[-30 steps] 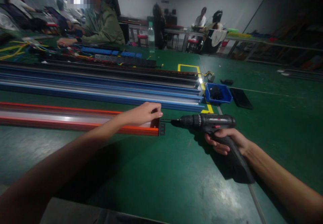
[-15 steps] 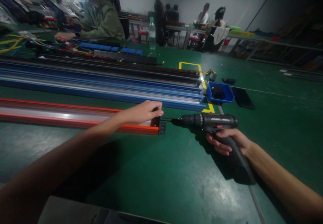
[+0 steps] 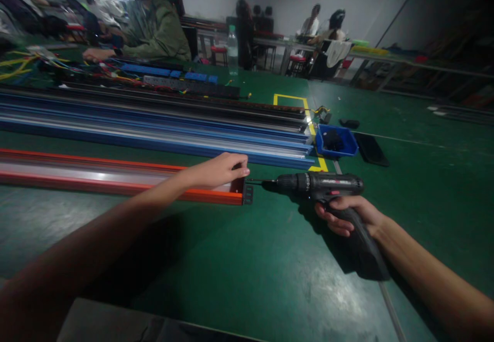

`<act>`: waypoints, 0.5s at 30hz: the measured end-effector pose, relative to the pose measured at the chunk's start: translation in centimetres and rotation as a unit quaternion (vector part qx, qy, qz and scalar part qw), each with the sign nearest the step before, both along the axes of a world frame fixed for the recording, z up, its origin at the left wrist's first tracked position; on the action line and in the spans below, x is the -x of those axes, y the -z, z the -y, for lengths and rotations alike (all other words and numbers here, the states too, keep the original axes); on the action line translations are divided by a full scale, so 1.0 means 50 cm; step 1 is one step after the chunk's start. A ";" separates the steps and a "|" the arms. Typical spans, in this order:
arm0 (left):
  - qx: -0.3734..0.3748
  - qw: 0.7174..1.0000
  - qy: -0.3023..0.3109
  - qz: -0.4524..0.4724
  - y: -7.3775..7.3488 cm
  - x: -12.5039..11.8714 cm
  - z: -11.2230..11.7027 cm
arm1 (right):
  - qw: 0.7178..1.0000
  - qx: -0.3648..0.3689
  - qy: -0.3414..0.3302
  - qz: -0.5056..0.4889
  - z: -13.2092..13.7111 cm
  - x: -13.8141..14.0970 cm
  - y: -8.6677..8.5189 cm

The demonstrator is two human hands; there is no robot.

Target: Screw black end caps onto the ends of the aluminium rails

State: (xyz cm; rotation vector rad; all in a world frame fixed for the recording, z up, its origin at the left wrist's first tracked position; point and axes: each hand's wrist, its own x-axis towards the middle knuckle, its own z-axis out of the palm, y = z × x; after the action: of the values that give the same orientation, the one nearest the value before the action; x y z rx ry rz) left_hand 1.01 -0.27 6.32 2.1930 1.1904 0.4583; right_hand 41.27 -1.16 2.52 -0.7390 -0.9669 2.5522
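My right hand [image 3: 353,213] is wrapped around the grip of a black cordless drill [image 3: 335,182], which lies level and points left. Its long thin bit [image 3: 258,181] reaches to the black end cap [image 3: 248,194] on an orange metal channel [image 3: 216,197]. At that same end, my left hand [image 3: 226,169] is closed, with thumb and fingers pinched at the cap's far part. The fingertips partly hide what they grip. Pale inner surface shows along the channel, and my left forearm crosses over its near wall.
Behind the orange channel lie several blue channels [image 3: 250,154] and black ones. To the right are a blue bin [image 3: 347,149] with dark parts and a flat black object [image 3: 371,149]. A bottle [image 3: 232,51] stands farther back; a person in a green sleeve [image 3: 162,33] sits by the wiring.
Almost nothing differs. Both hands, the drill and the orange channel keep their places, and the view has shifted very slightly.
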 end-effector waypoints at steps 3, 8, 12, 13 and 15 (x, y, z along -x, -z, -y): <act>0.000 1.000 0.000 0.000 0.001 0.002 -0.001 | 1.000 0.002 0.002 0.006 -0.001 -0.001 0.001; 0.001 1.000 0.004 0.007 0.001 0.001 -0.001 | 1.000 0.006 0.000 0.008 -0.001 -0.001 0.001; 0.003 1.000 0.001 0.007 0.001 0.000 0.000 | 1.000 -0.002 -0.008 -0.006 0.001 0.003 -0.002; 0.004 1.000 0.001 0.007 0.001 0.000 0.000 | 1.000 0.000 -0.008 -0.009 0.002 0.004 -0.003; 0.006 1.000 0.001 0.005 0.001 0.000 0.000 | 1.000 0.006 -0.008 -0.012 0.003 0.005 -0.005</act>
State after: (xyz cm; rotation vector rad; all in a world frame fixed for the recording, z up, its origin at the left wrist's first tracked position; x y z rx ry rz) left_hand 1.00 -0.26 6.29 2.1790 1.1832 0.4615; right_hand 41.01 -1.33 2.75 -0.7050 -0.9554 2.5763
